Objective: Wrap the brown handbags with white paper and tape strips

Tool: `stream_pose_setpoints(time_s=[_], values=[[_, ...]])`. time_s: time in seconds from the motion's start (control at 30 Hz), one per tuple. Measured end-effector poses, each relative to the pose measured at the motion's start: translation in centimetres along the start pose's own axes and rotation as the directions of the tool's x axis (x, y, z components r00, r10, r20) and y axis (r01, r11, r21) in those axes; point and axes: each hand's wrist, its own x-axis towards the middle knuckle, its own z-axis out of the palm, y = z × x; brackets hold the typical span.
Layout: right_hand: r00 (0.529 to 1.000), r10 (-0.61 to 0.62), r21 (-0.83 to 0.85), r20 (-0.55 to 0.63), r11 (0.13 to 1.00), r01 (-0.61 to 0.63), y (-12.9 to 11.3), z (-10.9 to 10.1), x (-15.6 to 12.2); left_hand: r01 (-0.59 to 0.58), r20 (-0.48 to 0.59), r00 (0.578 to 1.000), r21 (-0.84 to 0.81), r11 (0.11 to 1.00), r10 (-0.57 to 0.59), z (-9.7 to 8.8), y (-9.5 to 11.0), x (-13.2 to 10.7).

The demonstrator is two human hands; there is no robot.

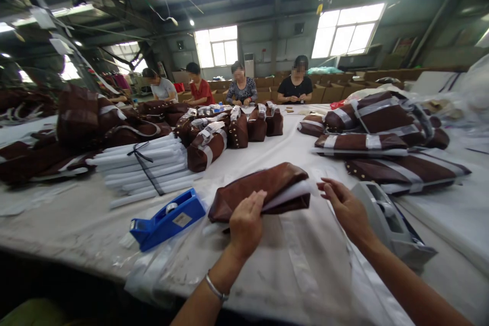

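A folded brown leather bag piece with a white lining lies on the white table in front of me. My left hand presses down on its near edge, fingers curled over the leather. Just right of the piece, my right hand hovers with its fingers loosely bent and nothing visible in them. A grey tape dispenser stands right behind my right hand.
A blue tape dispenser sits at my left. A tied bundle of white sheets lies beyond it. Wrapped brown bags stand mid-table and flat ones pile at right. Several seated people work at the far end.
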Motion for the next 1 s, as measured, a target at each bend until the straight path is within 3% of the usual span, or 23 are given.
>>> stream_pose_setpoints(time_s=[0.07, 0.1, 0.17, 0.23, 0.27, 0.33, 0.43, 0.5, 0.53, 0.6, 0.7, 0.83, 1.0], values=[[0.973, 0.157, 0.167, 0.168, 0.968, -0.185, -1.0, -0.2, -3.8, 0.196, -0.061, 0.977, -0.12, 0.973, -0.204, -1.8, -0.9, 2.6], [0.928, 0.221, 0.227, 0.3, 0.928, -0.295, -1.3, 0.3, -5.7, 0.287, -0.099, 0.945, -0.202, 0.936, -0.312, -2.6, -1.4, 3.7], [0.772, 0.275, 0.277, 0.573, 0.822, -0.498, -1.9, 2.4, -9.2, 0.396, -0.148, 0.859, -0.416, 0.819, -0.49, -4.1, -2.4, 5.2], [0.617, 0.264, 0.271, 0.741, 0.723, -0.635, -2.1, 5.1, -12.2, 0.384, -0.144, 0.777, -0.662, 0.643, -0.613, -5.0, -3.3, 5.9], [0.569, 0.256, 0.284, 0.781, 0.666, -0.69, -2.2, 6.6, -13.4, 0.351, -0.126, 0.732, -0.772, 0.53, -0.669, -5.3, -3.5, 5.9], [0.525, 0.243, 0.356, 0.816, 0.505, -0.787, -2.3, 9.1, -15.3, 0.269, -0.042, 0.614, -0.928, 0.259, -0.788, -5.5, -3.5, 5.4], [0.539, 0.213, 0.499, 0.815, 0.214, -0.84, -2.6, 11.5, -16.7, 0.15, 0.21, 0.424, -0.976, -0.161, -0.881, -4.7, -2.0, 3.9], [0.627, 0.234, 0.621, 0.743, 0.109, -0.776, -3.1, 12.0, -16.7, 0.106, 0.37, 0.365, -0.928, -0.357, -0.854, -3.9, -0.4, 2.7], [0.687, 0.27, 0.691, 0.675, 0.098, -0.717, -3.3, 11.9, -16.6, 0.094, 0.426, 0.349, -0.902, -0.421, -0.835, -3.4, 0.4, 2.2], [0.787, 0.347, 0.799, 0.51, 0.149, -0.583, -3.7, 11.2, -16.0, 0.084, 0.492, 0.329, -0.866, -0.494, -0.806, -2.7, 1.9, 1.1], [0.849, 0.379, 0.811, 0.368, 0.315, -0.493, -3.6, 9.1, -15.0, 0.088, 0.53, 0.306, -0.843, -0.531, -0.791, -1.9, 3.7, -0.6], [0.825, 0.431, 0.664, 0.365, 0.501, -0.555, -1.8, 5.4, -13.4, 0.147, 0.581, 0.212, -0.814, -0.562, -0.786, -1.0, 5.5, -3.2], [0.756, 0.445, 0.476, 0.479, 0.592, -0.65, 0.4, 2.2, -10.7, 0.223, 0.626, 0.109, -0.772, -0.595, -0.772, -0.1, 7.2, -5.7]])
